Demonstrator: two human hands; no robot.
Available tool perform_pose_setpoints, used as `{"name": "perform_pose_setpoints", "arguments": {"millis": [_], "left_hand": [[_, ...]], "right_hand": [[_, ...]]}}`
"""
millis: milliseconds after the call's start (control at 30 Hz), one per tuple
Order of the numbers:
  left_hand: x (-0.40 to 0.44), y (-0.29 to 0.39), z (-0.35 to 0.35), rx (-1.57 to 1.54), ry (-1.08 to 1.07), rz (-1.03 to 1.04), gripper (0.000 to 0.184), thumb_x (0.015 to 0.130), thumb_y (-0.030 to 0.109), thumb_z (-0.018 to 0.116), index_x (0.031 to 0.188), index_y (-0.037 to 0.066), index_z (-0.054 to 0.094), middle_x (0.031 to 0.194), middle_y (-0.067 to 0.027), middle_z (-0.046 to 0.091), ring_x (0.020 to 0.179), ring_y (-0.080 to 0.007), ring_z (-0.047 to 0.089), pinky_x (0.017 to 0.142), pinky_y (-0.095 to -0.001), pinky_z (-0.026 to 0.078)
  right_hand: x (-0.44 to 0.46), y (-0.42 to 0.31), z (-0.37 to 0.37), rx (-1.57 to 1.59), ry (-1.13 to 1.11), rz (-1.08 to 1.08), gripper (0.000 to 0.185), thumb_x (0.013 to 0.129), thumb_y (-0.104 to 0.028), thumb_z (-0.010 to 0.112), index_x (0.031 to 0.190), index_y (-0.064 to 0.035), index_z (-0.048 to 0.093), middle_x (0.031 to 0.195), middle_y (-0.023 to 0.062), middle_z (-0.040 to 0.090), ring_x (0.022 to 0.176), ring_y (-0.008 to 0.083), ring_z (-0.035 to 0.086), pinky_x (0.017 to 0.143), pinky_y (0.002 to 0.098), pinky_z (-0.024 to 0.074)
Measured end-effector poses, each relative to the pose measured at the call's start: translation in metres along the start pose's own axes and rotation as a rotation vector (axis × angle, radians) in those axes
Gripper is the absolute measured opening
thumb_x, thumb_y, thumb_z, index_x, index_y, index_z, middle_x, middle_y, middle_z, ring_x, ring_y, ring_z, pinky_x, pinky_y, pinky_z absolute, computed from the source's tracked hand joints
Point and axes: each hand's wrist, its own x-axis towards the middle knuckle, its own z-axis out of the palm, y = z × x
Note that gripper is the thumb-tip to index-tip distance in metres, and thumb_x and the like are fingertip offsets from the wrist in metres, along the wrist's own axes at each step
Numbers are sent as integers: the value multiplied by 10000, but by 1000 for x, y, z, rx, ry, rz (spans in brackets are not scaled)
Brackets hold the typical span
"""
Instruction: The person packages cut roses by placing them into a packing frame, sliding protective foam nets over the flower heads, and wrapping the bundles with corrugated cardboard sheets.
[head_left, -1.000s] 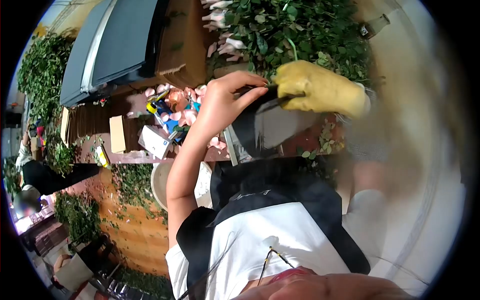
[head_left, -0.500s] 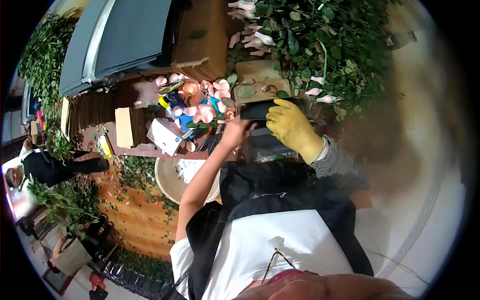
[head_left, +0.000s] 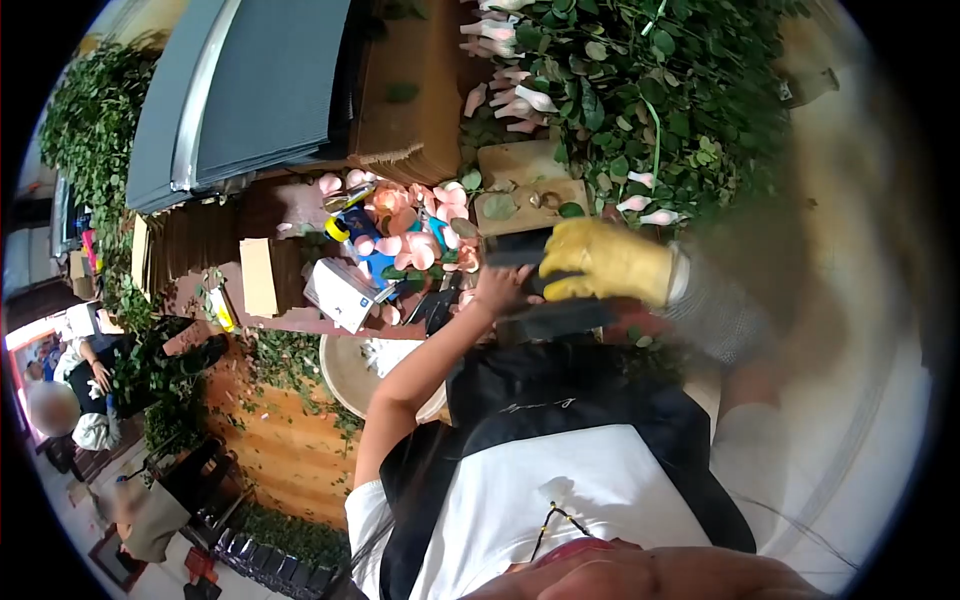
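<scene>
The bare left hand [head_left: 502, 292] and the right hand in a yellow work glove [head_left: 600, 262] meet close together just above the near edge of a dark red table [head_left: 298, 316], with a flat black rectangular sheet [head_left: 515, 248] lying between and partly behind them. The left fingers, bent and blurred, come up to the sheet's lower edge, while the glove's fingers curl over its right part; whether either hand is clamped on it or only resting there, I cannot tell. A second flat dark grey piece [head_left: 560, 320] lies just below the glove, its purpose unclear. The glove and the grey woven cuff [head_left: 722, 315] probably guard that hand and forearm against the heap of green leafy stems [head_left: 690, 110] beyond, whose pale pink buds [head_left: 538, 99] mostly point left, perhaps so they stay aligned. Tall stacks of dark grey corrugated sheets [head_left: 280, 80] and tan cardboard [head_left: 415, 100] stand at the back left, presumably to leave the near strip free for handling. Loose pink petals [head_left: 420, 252] lie left of the hands, and a round beige bucket [head_left: 345, 375] sits below the table edge, seemingly placed within easy reach of the left arm
</scene>
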Motion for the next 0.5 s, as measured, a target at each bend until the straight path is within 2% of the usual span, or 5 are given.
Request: {"name": "perform_pose_setpoints", "arguments": {"millis": [67, 200, 333, 400, 500], "left_hand": [[-4, -8, 7, 164, 637, 247, 947, 708, 734, 679, 1470, 207, 480, 1373, -80, 555, 1276, -230, 499, 1058, -405, 372], [1, -5, 9, 101, 463, 210, 977, 697, 721, 702, 1486, 194, 470, 1457, -104, 485, 1325, -254, 446, 1098, -419, 337], [7, -5, 7, 158, 590, 281, 952, 695, 716, 712, 1453, 176, 510, 1409, -131, 524, 1340, -294, 452, 1167, -474, 277], [2, -5, 5, 150, 402, 211, 930, 697, 713, 713, 1412, 139, 555, 1373, -129, 567, 1349, -293, 456, 1176, -465, 274], [4, -7, 7, 2, 491, 326, 889, 733, 685, 704, 1378, 86, 585, 1358, -101, 610, 1355, -277, 464, 1188, -471, 268]], "right_hand": [[19, 0, -33, -412, -109, -5, 313, 789, -367, 792, 759, -72, 694, 759, 115, 674, 826, 313, 647, 744, 411, 519], [36, 22, -1, -761, -19, 68, 354, 708, -323, 806, 946, -74, 722, 959, 123, 715, 1047, 304, 641, 918, 443, 469], [54, 58, 32, -500, -693, 619, 394, 774, -268, 731, 1110, -66, 689, 1266, 152, 640, 1235, 266, 567, 1076, 440, 408], [26, 47, 38, -605, -24, 98, 474, 808, -276, 693, 1237, -77, 650, 1332, 144, 605, 1271, 269, 543, 1107, 449, 393], [-3, 9, 45, -231, 267, -245, 595, 843, -333, 715, 1366, -98, 556, 1303, 108, 622, 1245, 269, 553, 1065, 460, 420]]}}
